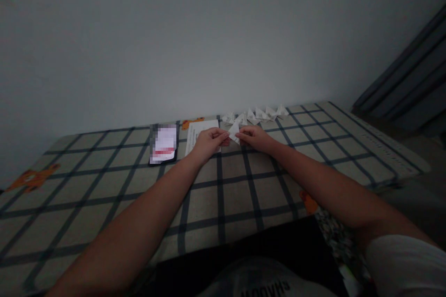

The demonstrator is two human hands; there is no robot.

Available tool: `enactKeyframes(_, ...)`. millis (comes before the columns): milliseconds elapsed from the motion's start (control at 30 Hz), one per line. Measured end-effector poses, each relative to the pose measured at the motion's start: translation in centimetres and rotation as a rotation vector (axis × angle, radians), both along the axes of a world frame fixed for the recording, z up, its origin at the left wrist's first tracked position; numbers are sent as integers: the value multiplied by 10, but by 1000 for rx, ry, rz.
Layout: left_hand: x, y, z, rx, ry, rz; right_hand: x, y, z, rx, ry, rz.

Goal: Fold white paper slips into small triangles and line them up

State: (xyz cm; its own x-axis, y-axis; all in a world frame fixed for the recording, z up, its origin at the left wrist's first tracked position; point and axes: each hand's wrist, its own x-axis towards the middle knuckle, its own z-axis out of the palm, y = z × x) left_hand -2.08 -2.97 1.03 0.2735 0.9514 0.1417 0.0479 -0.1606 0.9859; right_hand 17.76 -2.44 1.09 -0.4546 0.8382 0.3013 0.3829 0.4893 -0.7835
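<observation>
A small folded piece of white paper is pinched between my two hands above the checked cloth. My left hand grips its left side between thumb and fingers. On its right side, my right hand pinches the paper with thumb and forefinger. Just behind my hands, several folded paper shapes with pointed tips stand in a row. Partly under my left hand and forearm lies a printed sheet of paper; its lower right part is hidden.
A dark-edged phone or tablet with a lit, blurred screen lies left of the printed sheet. The table's checked cloth carries orange animal figures. A pale wall rises behind it, and a dark curtain hangs at the right.
</observation>
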Motion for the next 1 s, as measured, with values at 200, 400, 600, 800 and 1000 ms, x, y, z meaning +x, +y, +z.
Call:
enactKeyframes(200,2,-2,4,34,-24,80,1,1,-1,-10,-37,90)
enactKeyframes(400,2,0,2,-3,-49,58,1,1,0,59,-103,51)
enactKeyframes(600,3,-2,3,-4,-84,96,0,-3,1,6,-97,49)
enactKeyframes(800,3,-3,4,37,-61,114,-1,-3,1,-15,-130,44)
enactKeyframes(1000,3,0,3,8,-115,134,-1,-5,3,-18,-144,71)
